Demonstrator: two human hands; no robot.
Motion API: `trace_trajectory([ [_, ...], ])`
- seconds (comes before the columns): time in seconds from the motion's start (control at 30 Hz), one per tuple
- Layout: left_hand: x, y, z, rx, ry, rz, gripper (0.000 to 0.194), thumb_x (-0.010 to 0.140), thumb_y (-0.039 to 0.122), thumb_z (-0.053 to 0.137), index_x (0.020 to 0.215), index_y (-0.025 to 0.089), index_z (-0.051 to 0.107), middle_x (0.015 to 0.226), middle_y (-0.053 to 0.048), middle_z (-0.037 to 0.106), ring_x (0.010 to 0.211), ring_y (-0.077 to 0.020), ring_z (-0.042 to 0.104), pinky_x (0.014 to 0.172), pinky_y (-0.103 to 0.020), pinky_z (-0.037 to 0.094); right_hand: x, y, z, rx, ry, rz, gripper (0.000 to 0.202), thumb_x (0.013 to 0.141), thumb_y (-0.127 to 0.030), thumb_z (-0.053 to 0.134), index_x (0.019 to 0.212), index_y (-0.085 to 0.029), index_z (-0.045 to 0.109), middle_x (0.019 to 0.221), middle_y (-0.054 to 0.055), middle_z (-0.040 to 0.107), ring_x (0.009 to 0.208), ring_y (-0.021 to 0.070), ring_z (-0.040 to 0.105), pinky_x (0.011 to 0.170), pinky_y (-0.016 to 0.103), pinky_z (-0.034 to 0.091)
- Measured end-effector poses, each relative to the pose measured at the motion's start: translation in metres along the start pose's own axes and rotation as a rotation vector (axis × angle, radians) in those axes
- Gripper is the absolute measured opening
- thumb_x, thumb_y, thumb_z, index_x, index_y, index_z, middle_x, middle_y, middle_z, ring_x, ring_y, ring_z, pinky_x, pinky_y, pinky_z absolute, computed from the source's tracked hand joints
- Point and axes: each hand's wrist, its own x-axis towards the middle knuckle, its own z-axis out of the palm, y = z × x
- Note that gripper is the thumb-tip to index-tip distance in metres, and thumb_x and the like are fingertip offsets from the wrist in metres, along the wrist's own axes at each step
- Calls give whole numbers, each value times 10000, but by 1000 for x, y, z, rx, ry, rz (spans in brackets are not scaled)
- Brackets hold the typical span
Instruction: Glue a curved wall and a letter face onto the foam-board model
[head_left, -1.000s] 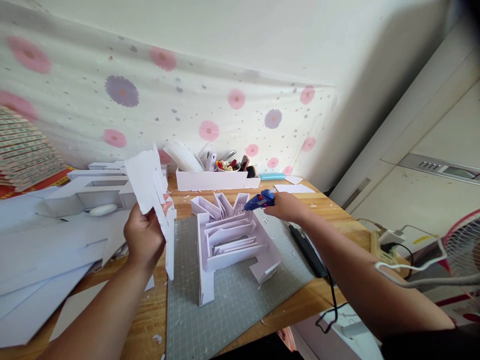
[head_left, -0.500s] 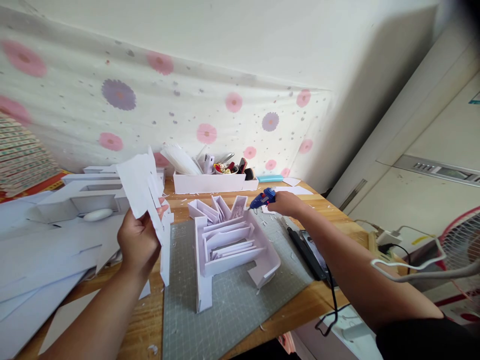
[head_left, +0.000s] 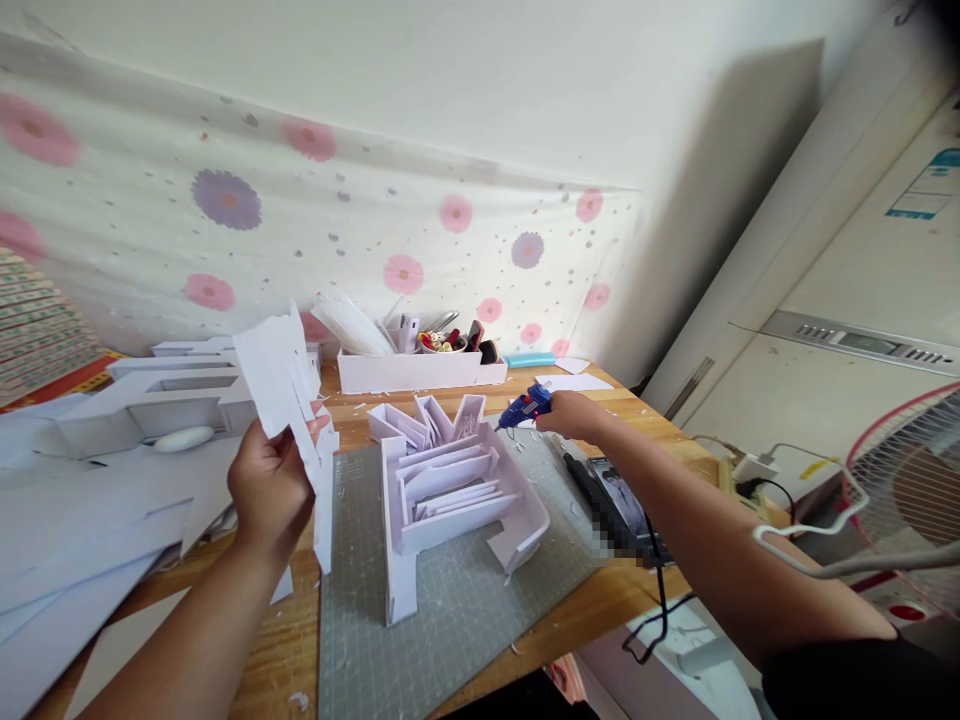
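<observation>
My left hand (head_left: 271, 482) grips a white foam board piece (head_left: 271, 365) with cut-out edges, held upright left of the mat. In my right hand (head_left: 571, 414) is a blue glue gun (head_left: 527, 404), its nozzle pointing down and left by the upper right corner of a white foam board letter shape (head_left: 450, 535). Whether the nozzle touches it I cannot tell. That shape has raised walls, with several thin strips lying inside. It rests on a grey-green cutting mat (head_left: 457, 650). Small open white pieces (head_left: 397, 425) stand just behind it.
A white box (head_left: 409, 373) with tools and glue sticks stands against the wall cloth. White board sheets and finished-looking shapes (head_left: 180, 400) pile up on the left. A black cutter-like tool (head_left: 592, 490) and a dark cable (head_left: 661, 600) lie right; a fan (head_left: 915, 480) stands beyond.
The view has turned slightly to the right, so everything sits a little further left. Both hands keep their hold, and the glue gun stays near the same corner.
</observation>
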Motion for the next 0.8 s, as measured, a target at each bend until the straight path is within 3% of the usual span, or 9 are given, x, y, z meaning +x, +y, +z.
trace_trajectory([
  [0.63,3,-9,0,-2,6,20,448,540,401,806,909,150,764,930,-68,769,758,-155,678,652,-210,521,-45,17,-2,-130,-35,-15,203,712,-310,565,749,-168,705,766,76,685,711,215,595,578,274,366],
  [0.8,4,-12,-1,40,1,41,478,589,406,775,992,150,758,958,-72,766,755,-149,669,617,-204,485,-57,23,-1,-36,-6,-67,203,697,-259,569,823,-180,706,774,46,682,747,207,598,610,265,377],
])
